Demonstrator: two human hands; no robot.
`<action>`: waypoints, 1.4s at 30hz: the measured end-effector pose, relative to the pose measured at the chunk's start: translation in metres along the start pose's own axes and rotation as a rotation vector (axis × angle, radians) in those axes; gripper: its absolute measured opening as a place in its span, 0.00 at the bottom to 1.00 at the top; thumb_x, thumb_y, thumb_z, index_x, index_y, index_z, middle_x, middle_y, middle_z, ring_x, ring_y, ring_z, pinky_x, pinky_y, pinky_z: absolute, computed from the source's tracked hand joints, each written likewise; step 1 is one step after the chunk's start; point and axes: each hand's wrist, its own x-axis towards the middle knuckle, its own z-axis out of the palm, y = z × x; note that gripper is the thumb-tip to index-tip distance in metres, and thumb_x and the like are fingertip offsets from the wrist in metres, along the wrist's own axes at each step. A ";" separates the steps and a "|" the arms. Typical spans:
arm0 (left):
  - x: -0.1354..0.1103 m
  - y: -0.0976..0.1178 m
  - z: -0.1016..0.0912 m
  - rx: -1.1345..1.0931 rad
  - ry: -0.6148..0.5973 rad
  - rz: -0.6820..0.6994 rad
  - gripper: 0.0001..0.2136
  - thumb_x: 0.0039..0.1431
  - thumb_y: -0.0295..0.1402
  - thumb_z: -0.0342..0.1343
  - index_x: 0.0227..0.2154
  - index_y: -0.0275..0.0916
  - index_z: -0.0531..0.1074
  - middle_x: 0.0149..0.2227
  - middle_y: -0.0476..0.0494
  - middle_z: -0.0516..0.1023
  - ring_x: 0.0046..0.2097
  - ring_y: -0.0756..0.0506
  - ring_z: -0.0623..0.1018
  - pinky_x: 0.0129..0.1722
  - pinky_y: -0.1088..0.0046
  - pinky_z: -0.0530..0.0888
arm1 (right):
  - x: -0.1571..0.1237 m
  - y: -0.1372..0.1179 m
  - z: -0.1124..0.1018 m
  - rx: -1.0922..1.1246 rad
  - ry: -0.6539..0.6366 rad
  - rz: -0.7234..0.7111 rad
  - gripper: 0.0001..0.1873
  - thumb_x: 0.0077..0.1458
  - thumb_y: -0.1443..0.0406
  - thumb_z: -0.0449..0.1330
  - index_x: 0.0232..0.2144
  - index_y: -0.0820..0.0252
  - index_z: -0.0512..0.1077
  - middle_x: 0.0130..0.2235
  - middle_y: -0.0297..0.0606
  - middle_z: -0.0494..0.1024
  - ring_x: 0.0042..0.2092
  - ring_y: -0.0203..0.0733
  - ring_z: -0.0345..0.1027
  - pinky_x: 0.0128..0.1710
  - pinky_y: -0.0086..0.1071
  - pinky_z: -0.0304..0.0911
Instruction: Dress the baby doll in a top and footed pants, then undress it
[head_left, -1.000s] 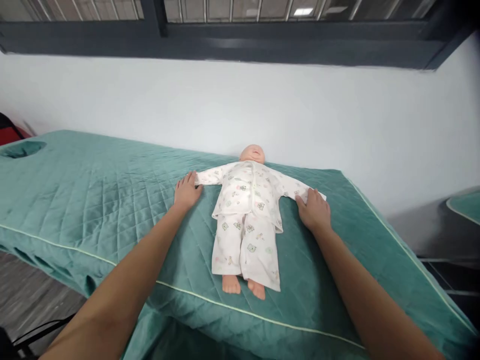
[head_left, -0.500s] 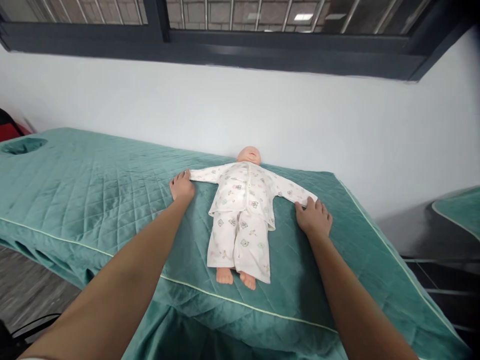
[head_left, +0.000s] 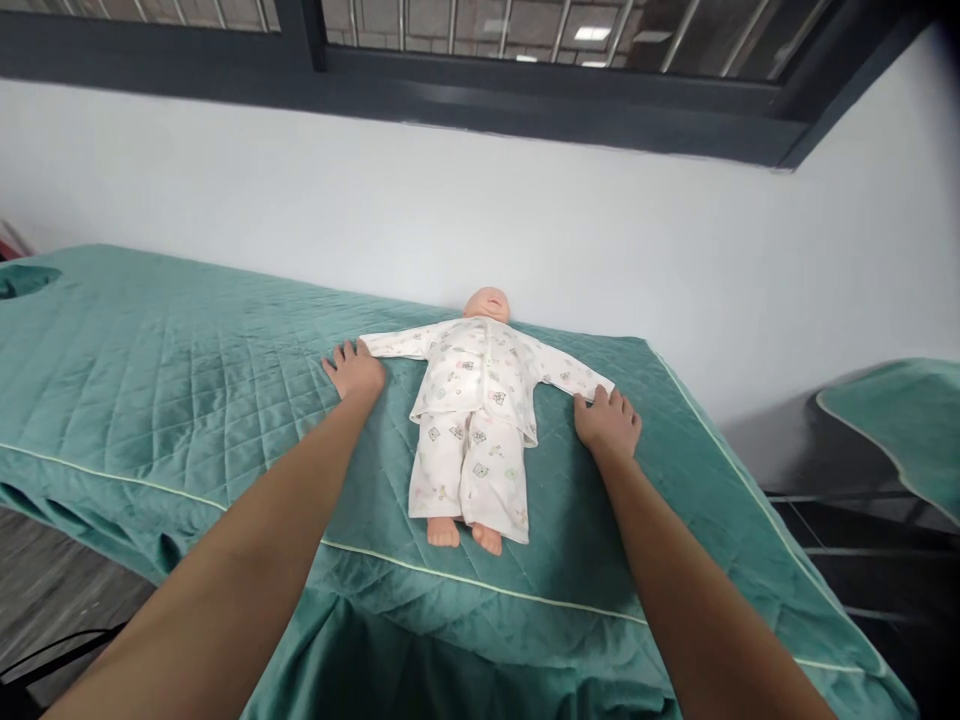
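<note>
A baby doll (head_left: 491, 300) lies on its back on a green quilted bed cover (head_left: 225, 370). It wears a white patterned pajama top (head_left: 471, 372) and matching pants (head_left: 495, 470); its bare feet (head_left: 487, 538) stick out. Both sleeves stretch sideways, and no doll hands show at the cuffs. My left hand (head_left: 355, 372) rests palm down by the cuff of the sleeve on the left, fingers spread. At the other cuff lies my right hand (head_left: 610, 422), its fingers apart and the fingertips at the fabric edge.
A white wall (head_left: 300, 200) rises behind the bed, with a dark window frame (head_left: 450, 100) and bars above. To the right stands another green-covered surface (head_left: 900, 420). The bed cover has a face hole (head_left: 26, 280) at the far left.
The camera view has shifted slightly, so the scene sits a little further left and higher. The fingers of my left hand have spread wider beside the cuff. The doll lies as before.
</note>
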 end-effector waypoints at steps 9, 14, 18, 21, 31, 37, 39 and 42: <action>-0.080 -0.005 -0.019 -0.091 -0.014 0.205 0.26 0.63 0.32 0.46 0.64 0.33 0.64 0.68 0.33 0.62 0.70 0.33 0.58 0.68 0.45 0.52 | -0.015 -0.003 -0.007 0.003 -0.024 0.070 0.36 0.67 0.52 0.43 0.69 0.66 0.55 0.71 0.58 0.51 0.71 0.64 0.43 0.67 0.55 0.42; -0.156 -0.023 -0.030 -0.230 -0.013 0.492 0.20 0.63 0.31 0.47 0.57 0.39 0.70 0.62 0.37 0.72 0.64 0.37 0.69 0.67 0.50 0.58 | -0.084 -0.005 -0.017 0.085 -0.001 -0.103 0.33 0.66 0.53 0.47 0.68 0.63 0.58 0.73 0.50 0.47 0.72 0.62 0.42 0.67 0.55 0.46; -0.213 -0.041 -0.038 -0.331 0.028 0.565 0.16 0.65 0.30 0.48 0.53 0.40 0.71 0.60 0.38 0.73 0.63 0.39 0.70 0.67 0.49 0.58 | -0.180 -0.005 -0.019 0.316 0.072 -0.355 0.26 0.65 0.57 0.52 0.61 0.61 0.66 0.69 0.48 0.61 0.68 0.56 0.54 0.66 0.54 0.50; -0.242 -0.047 -0.045 -0.353 0.015 0.605 0.13 0.65 0.30 0.49 0.50 0.41 0.71 0.61 0.40 0.73 0.65 0.38 0.68 0.68 0.45 0.56 | -0.243 -0.007 -0.020 0.527 0.098 -0.435 0.22 0.65 0.59 0.54 0.59 0.56 0.65 0.66 0.47 0.65 0.67 0.53 0.57 0.67 0.59 0.49; -0.254 -0.033 -0.056 -0.421 -0.003 0.501 0.05 0.67 0.33 0.51 0.39 0.44 0.71 0.59 0.47 0.75 0.62 0.40 0.71 0.66 0.45 0.57 | -0.267 -0.061 -0.040 0.436 0.125 -0.583 0.18 0.63 0.67 0.55 0.56 0.56 0.67 0.70 0.48 0.56 0.72 0.59 0.43 0.64 0.60 0.55; -0.255 -0.039 -0.054 -0.457 0.018 0.547 0.05 0.66 0.30 0.52 0.37 0.44 0.72 0.56 0.47 0.77 0.60 0.41 0.72 0.65 0.46 0.58 | -0.259 -0.083 -0.044 0.251 0.126 -0.579 0.06 0.61 0.68 0.58 0.41 0.57 0.73 0.68 0.46 0.62 0.70 0.67 0.47 0.62 0.67 0.51; -0.256 -0.044 -0.054 -0.470 0.007 0.585 0.05 0.65 0.29 0.52 0.37 0.44 0.73 0.56 0.47 0.76 0.60 0.41 0.72 0.65 0.47 0.58 | -0.256 -0.084 -0.045 0.255 0.123 -0.589 0.05 0.61 0.69 0.58 0.38 0.57 0.73 0.67 0.44 0.64 0.70 0.68 0.48 0.62 0.67 0.50; -0.257 -0.052 -0.056 -0.526 -0.011 0.625 0.07 0.66 0.28 0.51 0.37 0.44 0.74 0.54 0.47 0.77 0.58 0.42 0.73 0.65 0.48 0.60 | -0.253 -0.081 -0.047 0.330 0.173 -0.619 0.05 0.62 0.70 0.57 0.36 0.57 0.72 0.65 0.43 0.68 0.69 0.66 0.51 0.62 0.67 0.51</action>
